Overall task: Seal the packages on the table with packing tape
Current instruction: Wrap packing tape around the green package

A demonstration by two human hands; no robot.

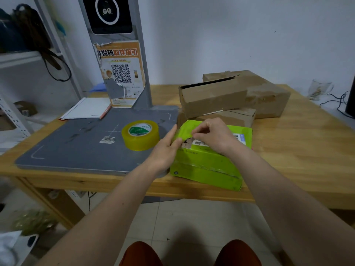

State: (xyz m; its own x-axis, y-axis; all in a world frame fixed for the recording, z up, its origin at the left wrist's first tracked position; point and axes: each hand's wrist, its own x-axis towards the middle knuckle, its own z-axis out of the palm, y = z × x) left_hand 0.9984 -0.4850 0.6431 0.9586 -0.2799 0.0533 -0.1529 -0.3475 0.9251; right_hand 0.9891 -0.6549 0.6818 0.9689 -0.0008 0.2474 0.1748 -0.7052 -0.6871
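A bright green box [207,166] lies at the table's front edge, with a torn patch and a white label on its top. My left hand [165,150] presses against the box's left top edge, thumb over the torn spot. My right hand [213,136] rests on top, its fingertips pinched at the torn seam. A yellow roll of packing tape [141,135] stands on the grey scanner pad [76,146], just left of my left hand and untouched. Three brown cardboard boxes [215,100] are piled behind the green box; the front one has an open top flap.
The wooden table [299,154] holds a grey scanner stand [123,77] with a QR poster rising from the pad. A white folder [86,110] lies at the back left. A glass mug [318,89] and black cables sit at the far right. Metal shelving stands to the left.
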